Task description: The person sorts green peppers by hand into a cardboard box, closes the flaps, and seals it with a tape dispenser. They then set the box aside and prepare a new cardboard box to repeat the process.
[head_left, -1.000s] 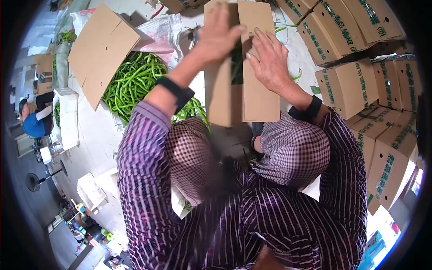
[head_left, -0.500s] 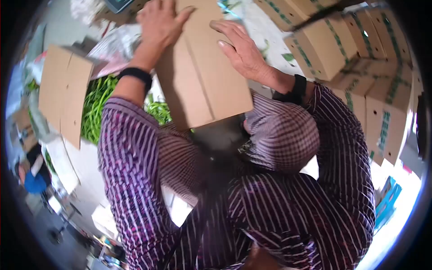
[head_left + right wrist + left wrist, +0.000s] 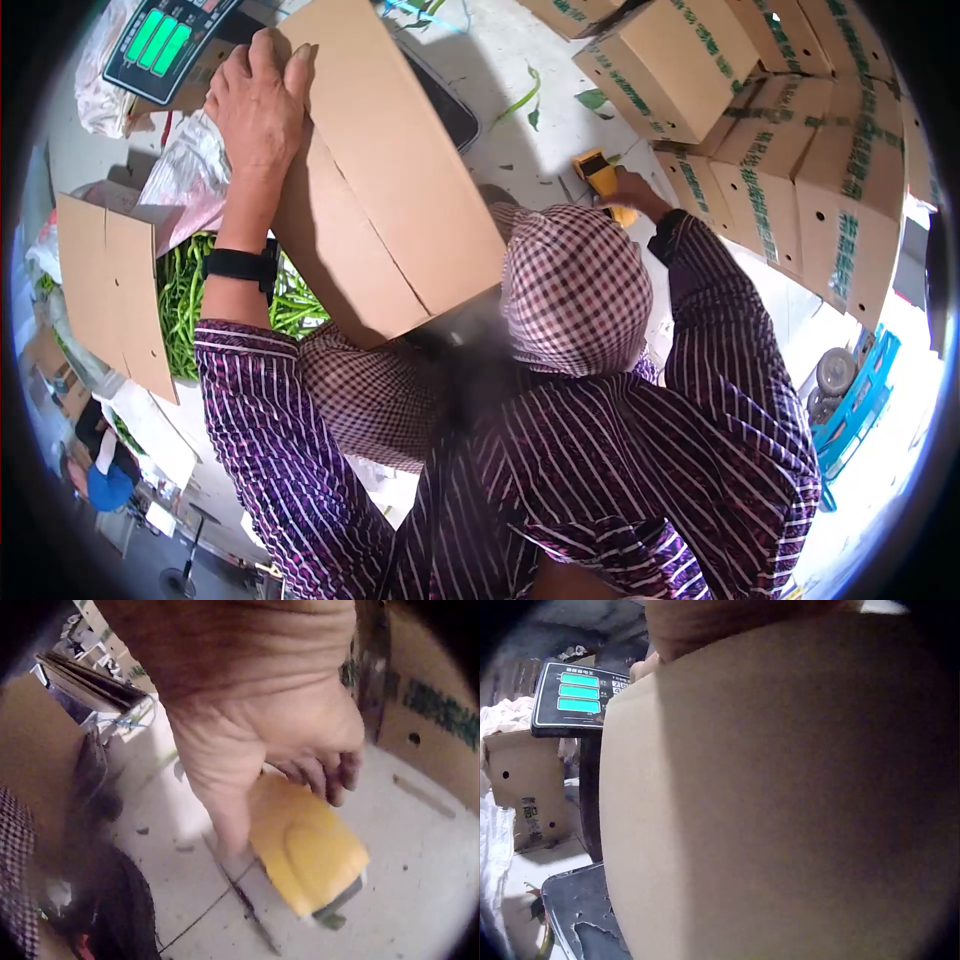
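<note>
A closed cardboard box (image 3: 390,180) lies tilted across the front of the person's knees, its two top flaps meeting at a seam. The left hand (image 3: 258,110) rests on the box's far left edge with its fingers extended; the left wrist view shows mostly the box's cardboard surface (image 3: 780,787), with part of the hand (image 3: 727,626) at the top. Off to the right, down near the floor, the right hand (image 3: 640,192) grips a yellow tape dispenser (image 3: 598,178). In the right wrist view the thumb and fingers of that hand (image 3: 255,727) are around the dispenser (image 3: 304,847).
Green peppers (image 3: 185,300) lie at left beside an open carton flap (image 3: 110,290). A scale display (image 3: 165,45) stands at the upper left, and a dark scale platform (image 3: 440,100) is behind the box. Stacked printed cartons (image 3: 790,170) fill the right side. Leaves lie on the floor.
The right hand has left the box top and moved right and down to the yellow dispenser. The left hand stays on the box, whose flaps, apart earlier, now meet. The view has shifted.
</note>
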Demonstrator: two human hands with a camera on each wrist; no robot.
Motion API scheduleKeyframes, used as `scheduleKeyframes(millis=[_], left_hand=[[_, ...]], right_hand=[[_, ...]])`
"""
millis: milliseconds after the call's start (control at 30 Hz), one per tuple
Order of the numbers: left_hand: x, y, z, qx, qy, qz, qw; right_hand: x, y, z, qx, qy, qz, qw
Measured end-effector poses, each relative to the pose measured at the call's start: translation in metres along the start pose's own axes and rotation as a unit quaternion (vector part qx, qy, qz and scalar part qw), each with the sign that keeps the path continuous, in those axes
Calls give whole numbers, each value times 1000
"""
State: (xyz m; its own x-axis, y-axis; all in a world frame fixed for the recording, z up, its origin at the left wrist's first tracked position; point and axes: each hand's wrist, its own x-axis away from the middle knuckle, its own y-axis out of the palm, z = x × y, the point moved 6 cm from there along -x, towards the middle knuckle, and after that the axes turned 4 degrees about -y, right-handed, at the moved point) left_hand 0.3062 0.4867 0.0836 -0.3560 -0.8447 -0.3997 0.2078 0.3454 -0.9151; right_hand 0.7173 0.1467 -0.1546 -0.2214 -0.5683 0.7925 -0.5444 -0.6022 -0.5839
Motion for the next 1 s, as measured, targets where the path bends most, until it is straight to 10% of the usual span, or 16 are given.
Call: scheduleKeyframes(millis=[200,333,400,667,733,867,1000], left_hand=[[-1,-18,22,12,30,32,999],[1,-27,31,21,45,52,997],[2,-28,30,29,25,35,999],[38,-73,4,385,-39,-22,922],[57,-104,-18,614,-215,-123,749],[65,-140,-20,708,-265,-210,619],[59,-147,-11,629,-242,-220,705]], right_hand=[[-14,11,25,-32,104,109,988],[23,-78,-29,-257,-53,100,960],[68,-145,-109,-412,-243,111,871],[189,-237,-350,-175,-448,166,861],[199,-226,-394,-78,-526,190,825],[218,-216,-421,17,-533,199,822],[228,-211,-436,44,-555,191,808]])
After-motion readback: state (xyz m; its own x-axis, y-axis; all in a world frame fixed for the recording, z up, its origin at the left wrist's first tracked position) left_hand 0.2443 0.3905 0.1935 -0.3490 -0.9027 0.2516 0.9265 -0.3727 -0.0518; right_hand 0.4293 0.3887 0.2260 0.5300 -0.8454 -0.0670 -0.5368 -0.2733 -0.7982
